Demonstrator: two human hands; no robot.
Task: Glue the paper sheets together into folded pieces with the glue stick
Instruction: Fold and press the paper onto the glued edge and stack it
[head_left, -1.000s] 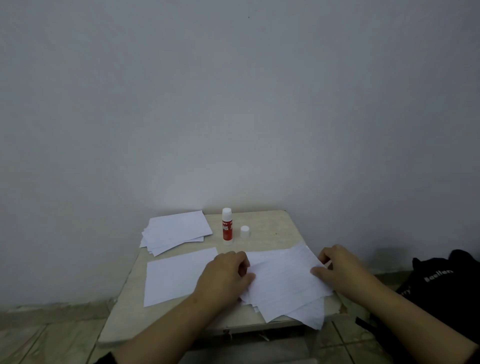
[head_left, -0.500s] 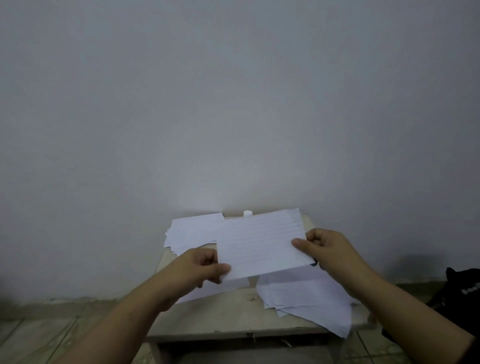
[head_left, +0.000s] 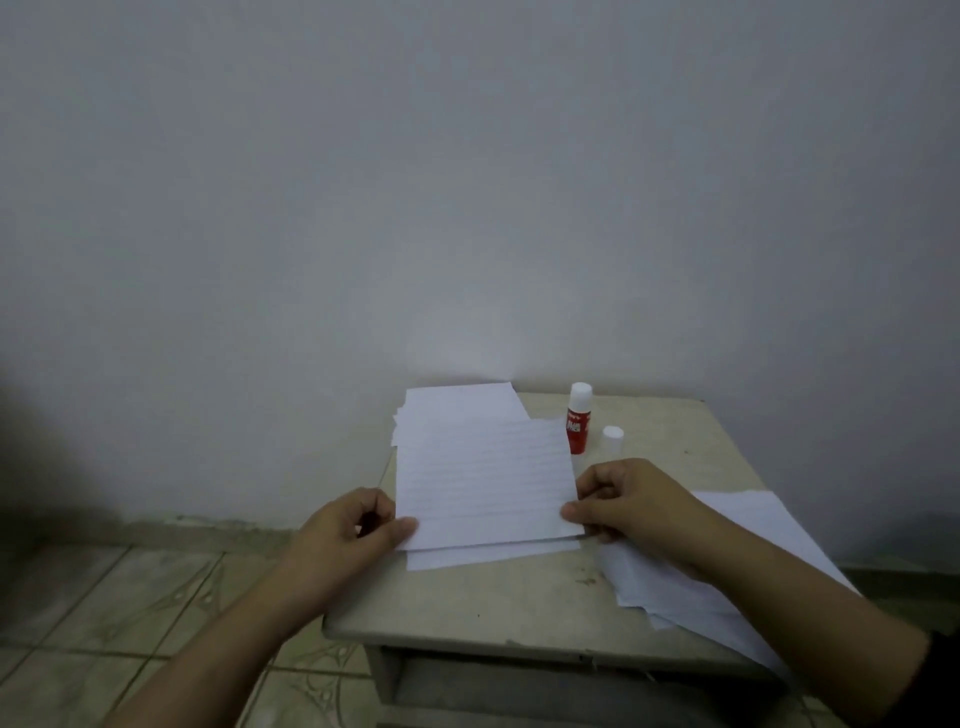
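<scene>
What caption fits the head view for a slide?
Both hands, left and right, pinch a lined sheet above the table, beside the glue stick.

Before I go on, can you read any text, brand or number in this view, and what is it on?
Glue stick: white print on the red label, too blurred to read.
Lined sheet held by left hand and right hand: ruled lines only, no writing visible.
Nothing else carries text.
</scene>
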